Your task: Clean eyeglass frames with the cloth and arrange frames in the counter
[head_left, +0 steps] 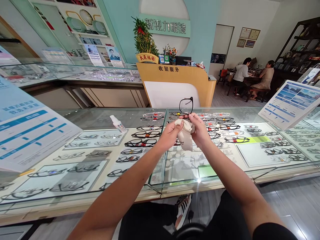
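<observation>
A pair of black-framed eyeglasses (186,105) is held up over the glass counter, one lens standing clear above my fingers. My right hand (200,129) grips the frame near its middle with closed fingers. A pale cleaning cloth (185,136) is wrapped about the lower part of the glasses and hangs down. With thumb and fingers pinched, my left hand (172,132) holds the cloth against that part. The second lens is mostly hidden by cloth and fingers. To the left, a small white spray bottle (117,123) stands on the counter top.
Rows of eyeglasses (142,142) lie inside the glass display counter (140,186) below my hands. Card stands rise at the left (32,123) and right (291,101). Behind is a wooden cashier desk (211,90) with a plant (145,38). Two people sit at a far table.
</observation>
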Available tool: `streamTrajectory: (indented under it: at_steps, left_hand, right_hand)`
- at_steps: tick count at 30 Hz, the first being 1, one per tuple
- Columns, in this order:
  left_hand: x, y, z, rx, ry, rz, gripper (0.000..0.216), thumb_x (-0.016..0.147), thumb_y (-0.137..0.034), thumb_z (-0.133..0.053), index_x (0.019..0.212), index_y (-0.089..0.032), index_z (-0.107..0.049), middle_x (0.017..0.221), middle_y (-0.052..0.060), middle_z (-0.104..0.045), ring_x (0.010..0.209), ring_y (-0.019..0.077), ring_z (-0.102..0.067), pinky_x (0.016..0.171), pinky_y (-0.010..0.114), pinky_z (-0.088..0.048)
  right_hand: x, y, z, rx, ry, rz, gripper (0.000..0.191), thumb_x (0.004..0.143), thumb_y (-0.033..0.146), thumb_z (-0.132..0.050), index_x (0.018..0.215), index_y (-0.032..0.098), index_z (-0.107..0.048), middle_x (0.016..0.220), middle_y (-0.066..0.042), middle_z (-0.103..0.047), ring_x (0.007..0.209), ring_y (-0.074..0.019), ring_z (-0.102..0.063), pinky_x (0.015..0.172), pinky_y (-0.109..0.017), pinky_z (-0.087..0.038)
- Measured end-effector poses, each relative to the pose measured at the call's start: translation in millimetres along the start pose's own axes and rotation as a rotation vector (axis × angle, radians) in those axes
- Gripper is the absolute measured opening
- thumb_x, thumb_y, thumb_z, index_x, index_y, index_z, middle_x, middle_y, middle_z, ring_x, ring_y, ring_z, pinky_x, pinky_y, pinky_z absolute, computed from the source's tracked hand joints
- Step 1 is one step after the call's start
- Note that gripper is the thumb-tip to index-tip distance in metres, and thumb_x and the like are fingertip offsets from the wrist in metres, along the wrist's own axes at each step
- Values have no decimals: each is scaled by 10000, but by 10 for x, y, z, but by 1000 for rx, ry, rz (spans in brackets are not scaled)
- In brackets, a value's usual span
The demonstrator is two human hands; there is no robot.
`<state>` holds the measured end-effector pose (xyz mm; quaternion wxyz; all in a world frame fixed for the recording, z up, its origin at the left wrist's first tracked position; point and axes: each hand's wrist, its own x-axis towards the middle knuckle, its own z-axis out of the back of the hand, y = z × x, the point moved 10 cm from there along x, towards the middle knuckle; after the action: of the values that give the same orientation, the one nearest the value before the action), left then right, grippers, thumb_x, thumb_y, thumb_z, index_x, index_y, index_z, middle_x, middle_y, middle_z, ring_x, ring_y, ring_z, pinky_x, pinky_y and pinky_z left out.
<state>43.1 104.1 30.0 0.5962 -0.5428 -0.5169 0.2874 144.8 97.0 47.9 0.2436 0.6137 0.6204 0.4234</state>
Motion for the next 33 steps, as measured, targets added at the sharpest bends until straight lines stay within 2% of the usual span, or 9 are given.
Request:
streamTrajectory:
  at_steps: [2, 5, 9, 12, 16, 22, 25, 29, 33]
  left_hand:
    - [-2, -18, -24, 12, 35, 7, 695, 784, -814, -845, 1003, -161, -750, 850, 34, -740, 772, 168, -623, 691, 249, -476]
    - [-18, -41, -56, 57, 77, 31, 646, 735, -689, -951, 1032, -155, -744, 824, 17, -736, 720, 154, -613, 673, 249, -491]
    - [-28, -85, -33, 63, 37, 28, 663, 652, -562, -1033, 1085, -155, -740, 852, 17, -758, 757, 174, -660, 705, 260, -530]
    - [-26, -111, 31, 58, -50, 4, 682, 666, -606, -1015, 1112, -164, -747, 909, 31, -786, 838, 196, -698, 772, 272, -553]
    - [-23, -123, 94, 44, -126, -33, 725, 712, -759, -928, 1089, -160, -768, 943, 52, -801, 899, 211, -717, 827, 287, -558]
    - [-4, 0, 98, -26, -97, 53, 746, 669, -839, -906, 948, -158, -783, 786, 19, -744, 727, 157, -637, 659, 243, -492]
    - [9, 65, 107, -96, -89, 110, 741, 633, -830, -934, 916, -162, -782, 755, 11, -738, 711, 155, -650, 630, 235, -490]
    - [37, 104, 166, -166, -131, 134, 711, 609, -791, -972, 901, -173, -777, 761, 11, -765, 780, 190, -736, 698, 254, -562]
    - [73, 100, 272, -244, -208, 112, 704, 628, -755, -985, 973, -175, -780, 878, 55, -828, 1001, 286, -811, 872, 348, -647]
  right_hand:
    - [15, 1, 21, -7, -11, 1, 413, 724, 572, -911, 848, 275, -652, 960, -28, -808, 1009, -239, -753, 769, -324, -602]
    - [28, -4, 42, 1, -21, -2, 426, 707, 574, -921, 848, 273, -654, 961, -37, -809, 1029, -256, -753, 796, -348, -617]
    - [26, -28, 21, 11, 2, -10, 448, 702, 581, -936, 843, 272, -645, 996, -41, -810, 1055, -253, -752, 821, -350, -617]
    - [17, -30, 3, 4, 11, 6, 443, 715, 566, -946, 840, 271, -640, 1008, -41, -814, 1073, -245, -750, 836, -339, -609]
    - [5, -27, -28, 0, 31, 22, 442, 729, 561, -952, 849, 273, -639, 1025, -43, -826, 1112, -251, -751, 858, -340, -607]
    - [22, 3, -9, -7, 32, 44, 473, 714, 609, -966, 846, 276, -658, 980, -24, -822, 1064, -251, -767, 911, -373, -621]
    - [33, 54, 1, -9, 33, 68, 510, 668, 648, -989, 829, 283, -672, 948, -10, -815, 1054, -247, -766, 924, -374, -619]
    - [42, 120, 34, -31, 35, 97, 508, 673, 672, -983, 829, 291, -685, 963, -8, -812, 1073, -239, -758, 948, -369, -606]
    - [63, 155, 80, -87, 40, 113, 480, 717, 679, -954, 844, 286, -709, 981, -13, -810, 1076, -224, -745, 975, -347, -579]
